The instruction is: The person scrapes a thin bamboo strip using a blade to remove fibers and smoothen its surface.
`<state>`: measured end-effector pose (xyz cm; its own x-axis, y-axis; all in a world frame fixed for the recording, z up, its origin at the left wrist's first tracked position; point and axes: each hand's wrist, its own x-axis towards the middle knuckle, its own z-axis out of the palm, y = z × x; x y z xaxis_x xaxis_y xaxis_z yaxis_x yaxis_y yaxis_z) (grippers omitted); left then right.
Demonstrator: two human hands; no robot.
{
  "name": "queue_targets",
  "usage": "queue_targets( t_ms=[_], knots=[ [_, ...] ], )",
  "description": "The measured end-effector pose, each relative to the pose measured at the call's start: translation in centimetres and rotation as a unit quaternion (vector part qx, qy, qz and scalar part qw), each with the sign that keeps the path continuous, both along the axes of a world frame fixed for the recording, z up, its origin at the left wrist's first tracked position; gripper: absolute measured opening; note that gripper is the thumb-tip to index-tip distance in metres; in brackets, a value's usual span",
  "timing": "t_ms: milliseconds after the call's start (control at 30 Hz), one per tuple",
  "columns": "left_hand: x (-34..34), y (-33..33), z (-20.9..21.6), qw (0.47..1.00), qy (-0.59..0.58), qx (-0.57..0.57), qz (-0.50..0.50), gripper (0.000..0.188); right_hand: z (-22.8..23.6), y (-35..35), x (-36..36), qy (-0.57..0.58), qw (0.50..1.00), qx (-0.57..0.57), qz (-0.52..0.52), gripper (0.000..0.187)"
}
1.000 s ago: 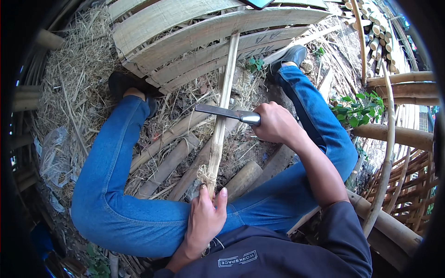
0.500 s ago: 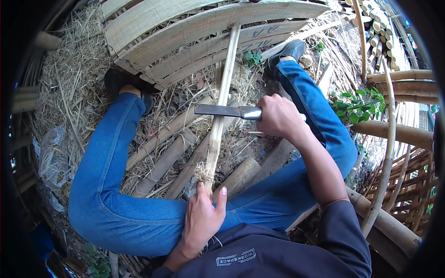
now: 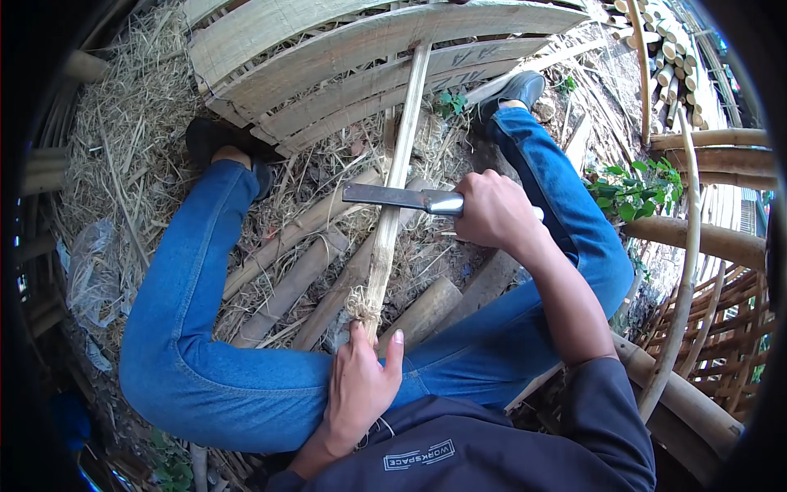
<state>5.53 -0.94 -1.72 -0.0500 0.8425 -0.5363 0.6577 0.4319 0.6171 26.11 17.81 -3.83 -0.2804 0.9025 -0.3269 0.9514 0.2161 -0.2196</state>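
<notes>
Between knees | left hand (image 3: 358,385) grips strip (image 3: 392,197) | right hand (image 3: 492,211) grips knife (image 3: 393,197), edge on strip

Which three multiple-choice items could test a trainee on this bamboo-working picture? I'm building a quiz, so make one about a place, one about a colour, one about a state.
1. Where does the knife blade lie?
A. across the bamboo strip
B. flat on the straw
C. on the person's lap

2. What colour are the trousers?
A. black
B. blue
C. green

3. What is the left hand doing?
A. resting open on a knee
B. gripping the strip's near, frayed end
C. holding a second knife

Answers: 1 A, the blade held by the right hand crosses the strip midway; 2 B, both legs are in blue denim; 3 B, its fingers close round the strip's lower end.
</notes>
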Motion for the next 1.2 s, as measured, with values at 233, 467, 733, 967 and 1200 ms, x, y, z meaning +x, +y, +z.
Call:
queue_targets(
  t_ms=[233, 467, 733, 967, 1200],
  knots=[
    [-0.1, 0.2, -0.1, 1.000, -0.005, -0.013, 0.004, 0.046, 0.4, -0.2, -0.2, 0.014, 1.000, -0.022, -0.002, 0.015],
    [0.0, -0.5, -0.4, 1.000, 0.029, -0.009, -0.003, 0.046, 0.4, -0.8, -0.1, 0.016, 0.999, -0.029, 0.003, 0.014],
    [-0.2, 0.5, 0.1, 0.999, -0.007, -0.029, 0.011, 0.044, 0.4, -0.2, -0.1, 0.007, 1.000, -0.021, 0.004, 0.014],
    [0.0, 0.3, 0.1, 1.000, -0.007, -0.012, 0.008, 0.041, 0.2, 0.4, 0.2, 0.002, 1.000, 0.007, -0.020, 0.016],
    [0.1, 0.5, 0.4, 1.000, -0.005, -0.028, 0.012, 0.040, 0.6, 1.3, 0.2, -0.027, 0.999, 0.001, -0.047, 0.017]
  ],
)
